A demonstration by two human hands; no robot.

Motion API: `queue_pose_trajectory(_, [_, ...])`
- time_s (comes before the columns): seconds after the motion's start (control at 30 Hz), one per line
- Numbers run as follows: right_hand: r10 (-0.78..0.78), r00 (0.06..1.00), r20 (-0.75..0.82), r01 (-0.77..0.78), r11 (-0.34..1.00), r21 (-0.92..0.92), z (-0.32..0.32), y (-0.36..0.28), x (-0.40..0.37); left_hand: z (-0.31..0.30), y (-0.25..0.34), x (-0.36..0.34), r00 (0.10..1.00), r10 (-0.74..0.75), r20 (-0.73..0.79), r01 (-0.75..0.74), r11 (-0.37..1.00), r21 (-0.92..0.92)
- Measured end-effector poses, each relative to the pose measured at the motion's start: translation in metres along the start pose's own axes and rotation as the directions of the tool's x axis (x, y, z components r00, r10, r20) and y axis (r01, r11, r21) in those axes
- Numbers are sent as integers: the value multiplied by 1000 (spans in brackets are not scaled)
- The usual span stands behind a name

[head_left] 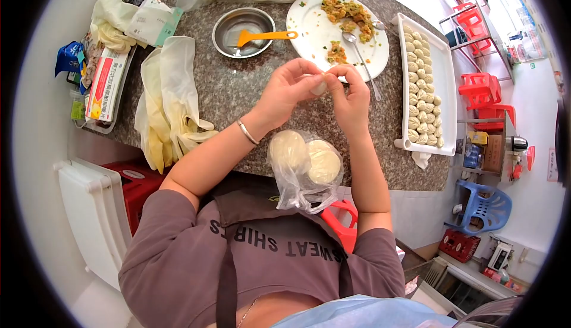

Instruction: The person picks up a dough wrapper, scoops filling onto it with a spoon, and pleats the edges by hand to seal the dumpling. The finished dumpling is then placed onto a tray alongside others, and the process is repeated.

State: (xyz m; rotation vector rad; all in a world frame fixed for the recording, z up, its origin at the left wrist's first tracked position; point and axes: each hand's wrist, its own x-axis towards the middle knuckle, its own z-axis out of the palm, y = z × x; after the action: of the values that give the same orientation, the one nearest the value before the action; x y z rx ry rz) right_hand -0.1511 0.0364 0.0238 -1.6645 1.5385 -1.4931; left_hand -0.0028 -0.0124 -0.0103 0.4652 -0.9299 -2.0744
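Observation:
My left hand (290,89) and my right hand (351,95) meet over the counter, fingertips pinched together on a small pale dumpling (319,88). Fingers partly cover it. Just beyond them is a white plate (301,26) with orange-green filling (348,13) and a metal spoon (361,56) resting on it. Close to my body lies a clear plastic bag (291,194) with two stacks of round dough wrappers (324,162). To the right, a white tray (448,99) carries rows of pleated dumplings (422,90).
A metal bowl (220,47) with an orange-handled spatula (264,35) across it stands behind my left hand. Rubber gloves (178,75) lie on the granite counter (244,155) at left, near boxes and packets (106,84). Red stools (479,90) and a blue chair (480,206) stand beyond.

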Motion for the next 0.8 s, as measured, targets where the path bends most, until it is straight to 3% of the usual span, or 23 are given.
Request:
queue_pose_trajectory(0.27, [16, 999, -50, -17, 999, -28, -5, 3, 0, 3, 9, 0, 997, -5, 72, -6, 988, 156])
queue_pose_trajectory(0.33, [40, 996, -79, -41, 999, -11, -10, 4, 2, 11, 16, -1, 983, -167, 70, 176, 974, -146])
queue_pose_trajectory(0.4, [241, 968, -72, -202, 916, 348, -17, 3, 6, 5, 16, 2, 969, -204, 137, 228, 955, -188])
queue_pose_trajectory(0.43, [239, 969, -64, -203, 916, 346, -22, 5, 8, 3, 17, 3, 948, -245, 202, 287, 933, -216])
queue_pose_trajectory(0.5, [112, 987, 116, -144, 934, 328, -33, 11, 10, 1, 17, 2, 942, -255, 218, 306, 920, -245])
queue_pose_trajectory(0.67, [84, 987, 140, -132, 917, 377, -37, 18, 10, 3, 18, -1, 931, -281, 234, 343, 894, -290])
queue_pose_trajectory(0.8, [11, 993, 114, -43, 959, 279, -38, 30, 10, 0, 19, 0, 931, -283, 229, 345, 886, -311])
